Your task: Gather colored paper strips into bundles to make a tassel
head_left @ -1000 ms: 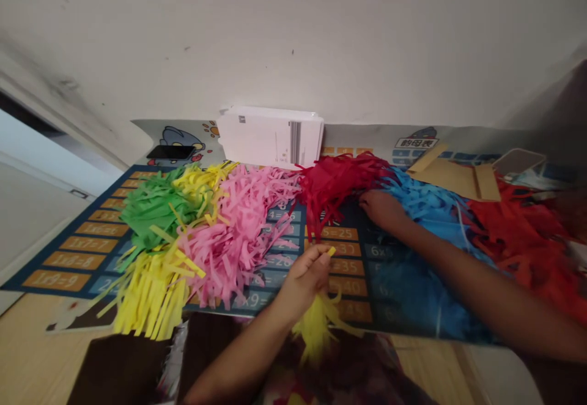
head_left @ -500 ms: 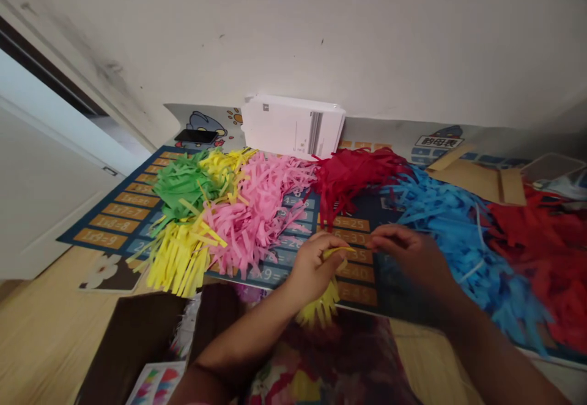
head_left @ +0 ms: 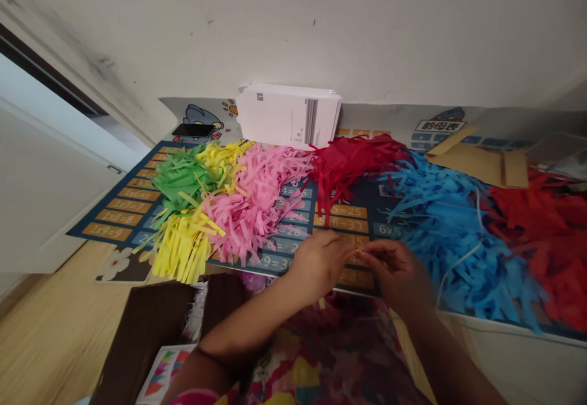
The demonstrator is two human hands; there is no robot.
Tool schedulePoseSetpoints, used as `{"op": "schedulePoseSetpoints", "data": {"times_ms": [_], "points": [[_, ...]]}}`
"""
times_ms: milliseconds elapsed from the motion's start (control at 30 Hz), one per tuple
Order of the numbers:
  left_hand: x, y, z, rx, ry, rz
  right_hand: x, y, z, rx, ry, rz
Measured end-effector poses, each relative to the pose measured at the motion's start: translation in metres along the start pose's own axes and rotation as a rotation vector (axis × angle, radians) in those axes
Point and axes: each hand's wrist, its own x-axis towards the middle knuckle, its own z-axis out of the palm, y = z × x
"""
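From the head camera, the left hand point(head_left: 321, 261) and right hand point(head_left: 394, 270) meet fingertip to fingertip over the near edge of the multiplication mat point(head_left: 114, 206), both pinched shut on a thin yellow paper strip point(head_left: 362, 249) that barely shows between them. Left of the hands on the mat lie the pink strips point(head_left: 257, 206), the yellow strips point(head_left: 183, 249) and the green strips point(head_left: 181, 178). Beyond the hands sit dark red strips point(head_left: 348, 163); to their right, blue strips point(head_left: 449, 221). White boxes point(head_left: 288, 116) stand at the mat's far edge against the wall.

"5=25" and "6x" on mat point(head_left: 114, 221)
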Motion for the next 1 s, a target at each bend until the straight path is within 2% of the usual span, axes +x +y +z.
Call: {"op": "schedulePoseSetpoints", "data": {"times_ms": [100,167,300,467,767,933,1000], "points": [[0.000,0.002,-0.005,0.058,-0.088,0.040,0.003,-0.003,-0.006,-0.170,-0.077,-0.196],[0.000,0.003,-0.008,0.026,-0.096,0.008,0.006,-0.006,-0.007,-0.201,-0.092,-0.254],[0.001,0.000,-0.010,-0.085,-0.122,-0.080,0.009,-0.007,-0.006,-0.136,-0.117,-0.217],[0.002,-0.009,-0.006,-0.257,-0.072,-0.112,0.009,-0.001,-0.005,-0.010,-0.140,-0.036],[0.010,-0.014,-0.002,-0.256,0.036,-0.048,0.009,-0.004,-0.002,-0.100,-0.044,-0.138],[0.008,-0.015,0.002,-0.161,0.145,0.142,0.006,-0.003,-0.001,-0.112,0.002,-0.135],[0.007,-0.014,0.004,-0.120,0.175,0.167,0.004,-0.002,0.000,-0.096,0.013,-0.118]]}}
